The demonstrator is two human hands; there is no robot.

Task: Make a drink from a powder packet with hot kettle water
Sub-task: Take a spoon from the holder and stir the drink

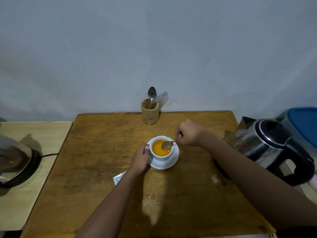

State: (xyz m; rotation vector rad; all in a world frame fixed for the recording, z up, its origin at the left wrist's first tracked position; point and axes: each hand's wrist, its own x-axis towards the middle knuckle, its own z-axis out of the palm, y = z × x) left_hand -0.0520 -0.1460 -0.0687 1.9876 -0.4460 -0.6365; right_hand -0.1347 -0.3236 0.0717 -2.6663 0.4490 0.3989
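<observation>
A white cup (162, 157) holding orange drink (158, 149) stands on a white saucer (169, 164) in the middle of the wooden table (103, 160). My left hand (141, 158) grips the cup's handle on its left side. My right hand (188, 133) is closed on a small spoon (167, 145), whose bowl hovers over the drink at the cup's right rim. A white powder packet (119, 177) lies flat behind my left forearm, partly hidden. A steel and black kettle (274, 148) sits at the table's right edge.
A wooden holder (149, 111) with a spoon and a fork stands at the table's back edge by the wall. A lighter side table (34, 134) on the left carries a black base with a cord and a blurred object. A blue-lidded container (303, 122) is behind the kettle.
</observation>
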